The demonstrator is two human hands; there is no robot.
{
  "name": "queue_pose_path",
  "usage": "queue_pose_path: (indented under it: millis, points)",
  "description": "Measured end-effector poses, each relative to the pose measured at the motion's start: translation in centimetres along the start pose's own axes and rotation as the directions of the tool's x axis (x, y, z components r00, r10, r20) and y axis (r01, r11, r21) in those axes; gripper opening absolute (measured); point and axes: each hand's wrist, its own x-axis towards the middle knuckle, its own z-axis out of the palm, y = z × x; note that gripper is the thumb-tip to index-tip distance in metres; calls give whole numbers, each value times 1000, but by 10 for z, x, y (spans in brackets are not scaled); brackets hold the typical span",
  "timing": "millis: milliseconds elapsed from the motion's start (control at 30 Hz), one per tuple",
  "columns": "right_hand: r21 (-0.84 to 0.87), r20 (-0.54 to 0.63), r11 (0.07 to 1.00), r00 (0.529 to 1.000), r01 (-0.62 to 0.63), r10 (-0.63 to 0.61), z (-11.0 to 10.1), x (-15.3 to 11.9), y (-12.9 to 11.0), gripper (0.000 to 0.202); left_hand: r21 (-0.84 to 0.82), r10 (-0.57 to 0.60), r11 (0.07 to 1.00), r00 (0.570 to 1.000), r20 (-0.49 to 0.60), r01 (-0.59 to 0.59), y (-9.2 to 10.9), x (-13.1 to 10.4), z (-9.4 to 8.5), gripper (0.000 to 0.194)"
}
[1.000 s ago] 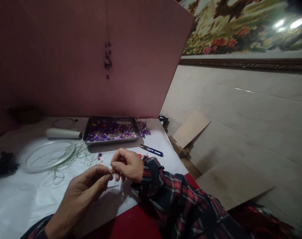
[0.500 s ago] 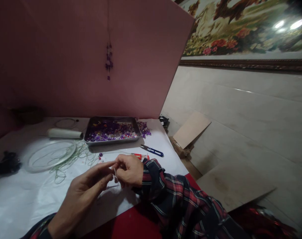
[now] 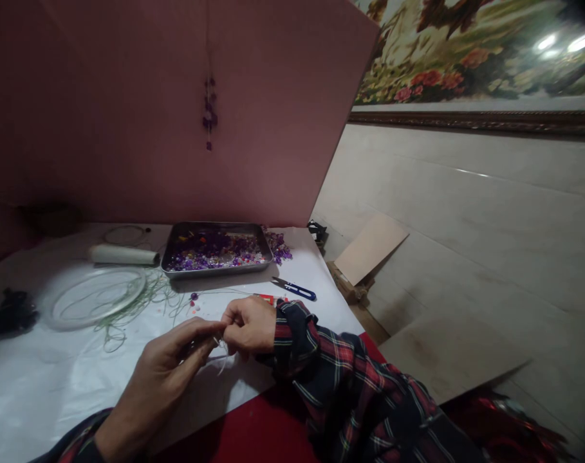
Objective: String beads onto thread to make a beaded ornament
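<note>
My left hand (image 3: 164,373) and my right hand (image 3: 250,325) meet fingertip to fingertip over the white-covered table. Both are closed in a pinch on a thin pale cord (image 3: 222,366), whose loose end dangles below the fingers. Exactly how the cord runs between the fingertips is hidden. Just beyond my right hand lies a red object (image 3: 268,298), partly covered by the hand and cuff. Blue-handled thread snips (image 3: 295,288) rest a little farther off. A few loose beads (image 3: 194,297) lie on the white sheet beyond my left hand.
A metal tray (image 3: 215,273) of purple beads stands at the back, with more beads (image 3: 280,247) beside it. On the left are a white ring (image 3: 60,321), tangled green thread (image 3: 128,305), a thread cone (image 3: 123,254) and a black bundle (image 3: 12,312). A bead strand (image 3: 208,119) hangs on the wall.
My fingertips have come closer together, and the left fingers have closed more. The cord's loop by the fingers now shows as an end hanging lower. The view has shifted slightly.
</note>
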Motion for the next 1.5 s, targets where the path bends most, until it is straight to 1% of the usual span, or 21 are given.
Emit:
queue_pose_path:
  millis: [100,167,233,300,400,500,567,633,767,833,867,933,1000,1033,1067,1100,1167,1200,1267,1400,1500]
  points:
    - [41,-5,999,1000,9,-9,2,1,6,8,15,-41,999,998,-51,41,4,1,0,16]
    - [55,-15,998,999,29,-29,3,0,8,5,-1,-118,993,991,-64,118,5,1,0,20]
    - [57,-11,997,999,42,-42,2,-1,10,4,-40,-219,975,974,-59,216,3,-1,2,26]
    - [36,-2,997,998,66,-66,0,-3,11,6,-94,-288,955,954,-77,281,1,-2,3,29]
    - [-90,-24,986,989,143,-145,-2,-5,13,7,-139,-321,943,937,-139,302,-2,-3,5,30]
    - [-243,-38,952,979,186,-201,-4,-5,16,6,-156,-360,928,922,-145,338,-3,-1,5,31]
    - [-317,-76,932,975,175,-209,-6,-5,20,3,-195,-398,908,909,-123,371,-1,-1,5,32]
    - [-397,-160,906,961,146,-224,-9,-7,24,1,-245,-447,876,890,-88,416,1,0,4,32]
    - [-535,-298,841,914,79,-275,-11,-10,31,14,-329,-554,796,830,-58,508,1,1,1,31]
    - [-570,-350,818,877,80,-329,-5,-12,31,19,-373,-589,760,807,-46,533,-3,2,-1,30]
    - [-591,-378,800,838,109,-394,0,-13,31,20,-394,-597,745,802,-32,538,-6,2,-1,31]
    - [-548,-410,799,754,246,-513,15,-15,30,12,-424,-601,721,799,12,548,-10,2,-1,32]
    - [-465,-393,800,721,380,-571,33,-16,30,13,-455,-600,699,799,47,552,-13,2,-1,35]
    - [-434,-407,802,705,410,-581,42,-17,30,11,-466,-605,688,794,55,556,-14,2,-1,35]
    - [-420,-444,802,674,425,-590,50,-16,32,10,-477,-607,681,793,55,555,-14,1,-1,35]
    - [-418,-473,807,658,417,-586,56,-15,33,11,-479,-613,677,788,52,558,-14,1,-1,35]
    - [-427,-584,821,578,377,-570,65,-13,37,14,-486,-622,668,782,50,563,-13,1,0,35]
    - [-430,-597,819,561,380,-574,67,-11,38,15,-490,-627,660,777,60,570,-13,1,0,35]
    - [-397,-622,836,559,379,-549,69,-8,40,16,-514,-629,634,772,92,578,-13,1,0,34]
    - [-282,-640,891,622,356,-451,67,-6,35,10,-549,-635,593,762,131,589,-16,3,0,33]
    - [-218,-627,918,674,331,-391,65,-8,30,9,-544,-636,602,763,115,584,-17,2,-1,33]
